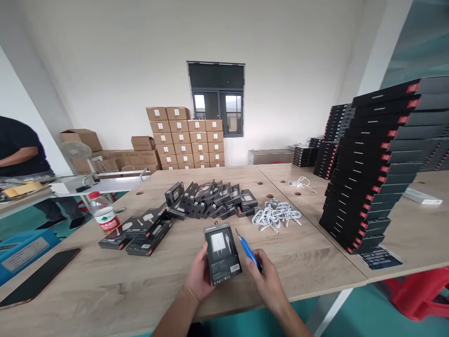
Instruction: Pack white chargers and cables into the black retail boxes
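Note:
My left hand (199, 276) grips a black charger box (222, 262) by its left side, front face up. A white plug adapter and a cable are printed on it. To its right, my right hand (265, 276) is closed around a blue-handled craft knife (249, 252), its thin metal tip pointing up and left beside the box. The tip does not appear to touch the box. Beyond my hands lies a heap of similar black boxes (210, 199). Coiled white cables (275, 214) lie in a bunch right of the heap.
More black boxes (149, 236) and a red-capped bottle (105, 213) are at left, near a dark phone (38, 276). A tall, leaning stack of flat black boxes (368, 173) stands at right. Cartons (185, 138) are piled by the wall. Another person (23, 154) stands at far left.

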`<state>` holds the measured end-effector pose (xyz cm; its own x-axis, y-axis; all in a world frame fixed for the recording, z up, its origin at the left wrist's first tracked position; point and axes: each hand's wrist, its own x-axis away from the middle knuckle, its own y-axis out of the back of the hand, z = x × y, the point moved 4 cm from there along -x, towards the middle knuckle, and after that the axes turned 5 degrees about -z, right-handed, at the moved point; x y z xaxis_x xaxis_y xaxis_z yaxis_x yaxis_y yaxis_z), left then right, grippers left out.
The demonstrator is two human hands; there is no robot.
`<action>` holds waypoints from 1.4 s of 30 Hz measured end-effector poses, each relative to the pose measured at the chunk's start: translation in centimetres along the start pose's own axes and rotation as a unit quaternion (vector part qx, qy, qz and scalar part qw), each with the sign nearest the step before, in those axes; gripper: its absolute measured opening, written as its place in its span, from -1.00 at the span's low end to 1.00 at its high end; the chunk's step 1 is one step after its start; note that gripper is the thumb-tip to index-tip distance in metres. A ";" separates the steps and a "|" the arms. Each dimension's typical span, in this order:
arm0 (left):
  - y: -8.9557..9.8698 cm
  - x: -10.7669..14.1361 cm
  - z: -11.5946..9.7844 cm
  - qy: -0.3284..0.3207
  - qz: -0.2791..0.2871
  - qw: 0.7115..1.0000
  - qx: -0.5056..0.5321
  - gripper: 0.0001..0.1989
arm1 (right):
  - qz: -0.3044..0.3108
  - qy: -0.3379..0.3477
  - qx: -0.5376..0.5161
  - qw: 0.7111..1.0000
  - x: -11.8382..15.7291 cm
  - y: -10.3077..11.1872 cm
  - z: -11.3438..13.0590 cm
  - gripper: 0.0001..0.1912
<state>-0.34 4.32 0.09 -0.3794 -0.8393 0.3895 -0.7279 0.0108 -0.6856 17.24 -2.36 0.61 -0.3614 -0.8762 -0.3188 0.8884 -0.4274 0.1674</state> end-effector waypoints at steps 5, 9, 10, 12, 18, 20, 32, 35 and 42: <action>1.0 -1.3 -1.0 0.040 -0.009 0.999 -0.013 -0.30 | 0.036 0.112 0.165 0.979 2.4 0.0 -1.3 -0.76; 1.1 -1.0 -0.6 0.042 0.018 0.999 -0.005 -0.32 | 0.034 0.185 0.221 0.957 3.4 -0.4 -1.9 -0.74; 1.1 -0.9 -0.4 0.045 0.028 0.999 0.000 -0.31 | 0.031 0.194 0.226 0.954 3.5 -0.4 -2.0 -0.72; 1.0 -0.7 -0.3 0.049 0.044 0.998 0.011 -0.30 | 0.028 0.201 0.231 0.952 3.6 -0.2 -2.1 -0.71; 0.8 -0.8 -0.5 0.042 0.055 0.997 0.016 -0.32 | 0.022 0.192 0.228 0.954 3.5 0.2 -2.2 -0.71; 0.7 -0.7 -0.6 0.037 0.050 0.998 0.013 -0.34 | 0.023 0.189 0.226 0.955 3.5 0.2 -2.3 -0.70; 0.8 -0.3 -0.6 0.042 0.041 0.998 0.011 -0.32 | 0.032 0.165 0.210 0.963 3.4 0.3 -2.3 -0.69; 0.8 -0.4 -0.6 0.035 0.042 0.998 0.007 -0.33 | 0.030 0.169 0.211 0.962 3.4 0.2 -2.5 -0.70; 1.1 -0.2 0.0 0.076 0.057 0.995 -0.032 -0.30 | -0.017 0.206 0.208 0.956 3.1 -0.6 -2.3 -0.76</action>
<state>-1.07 4.48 -0.70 -0.5390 -0.7395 0.4033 -0.7087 0.1393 -0.6916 16.21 -4.29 -2.62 -0.1695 -0.7354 -0.6561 0.6583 -0.5799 0.4799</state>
